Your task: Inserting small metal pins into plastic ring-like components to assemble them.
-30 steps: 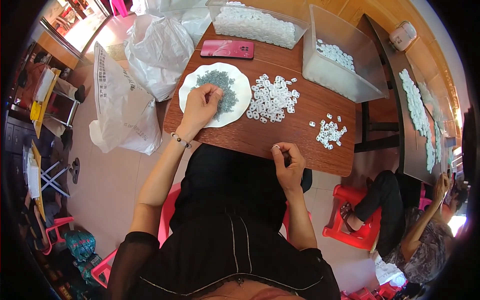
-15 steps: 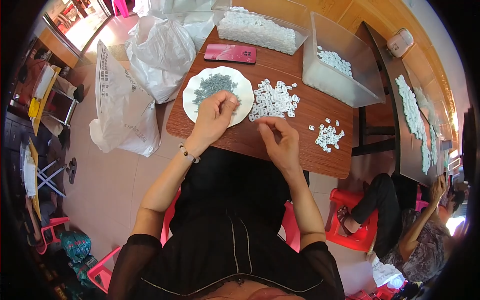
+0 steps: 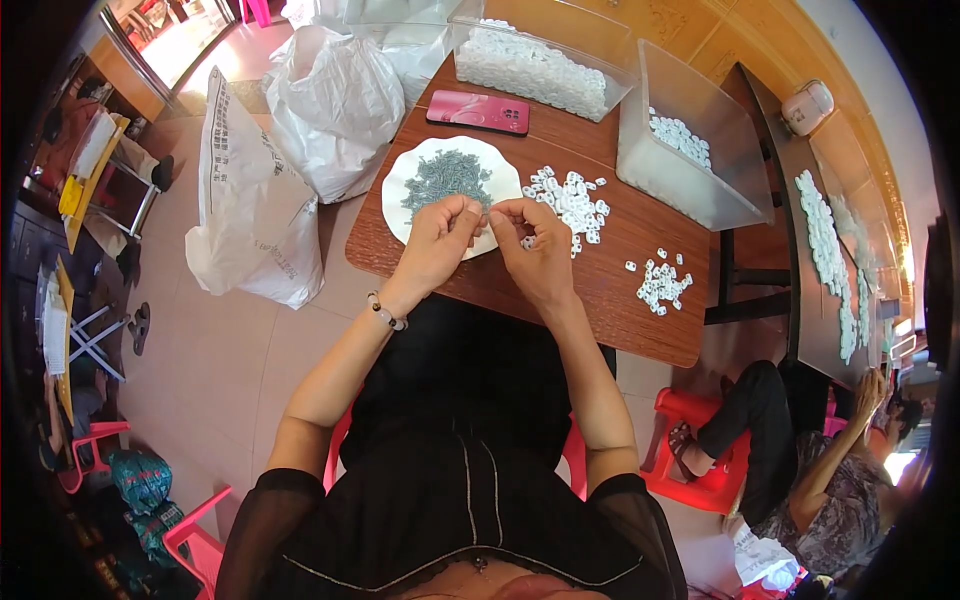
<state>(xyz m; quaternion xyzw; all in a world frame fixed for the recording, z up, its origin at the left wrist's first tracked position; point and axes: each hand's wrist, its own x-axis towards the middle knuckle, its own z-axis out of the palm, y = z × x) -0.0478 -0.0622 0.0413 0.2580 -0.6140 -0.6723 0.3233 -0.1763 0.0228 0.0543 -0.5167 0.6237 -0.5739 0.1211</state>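
Note:
My left hand (image 3: 438, 242) is closed in a pinch over the near edge of a white scalloped plate (image 3: 398, 205). Close beside it, my right hand (image 3: 537, 254) is pinched too, and the fingertips of both nearly meet. Whatever small thing lies between them is too tiny to make out. A heap of small grey screw-like pieces (image 3: 447, 177) fills the middle of the plate. Just right of the plate is a loose pile of small white plastic pieces with holes (image 3: 580, 203), partly behind my right hand. A smaller group of similar white pieces (image 3: 663, 284) lies near the table's right edge.
Behind the plate rests a pink phone (image 3: 478, 112) on the wooden table (image 3: 640, 335). Clear bins of white pieces (image 3: 535, 70) (image 3: 690, 185) stand at its far side. White sacks (image 3: 262, 215) are on the floor at left. A person (image 3: 835, 480) sits at right by a dark table (image 3: 815, 320).
My right hand has moved left and met my left hand at the plate's near edge, its fingers closing into a pinch. My left hand has shifted slightly; the whole view has turned a little.

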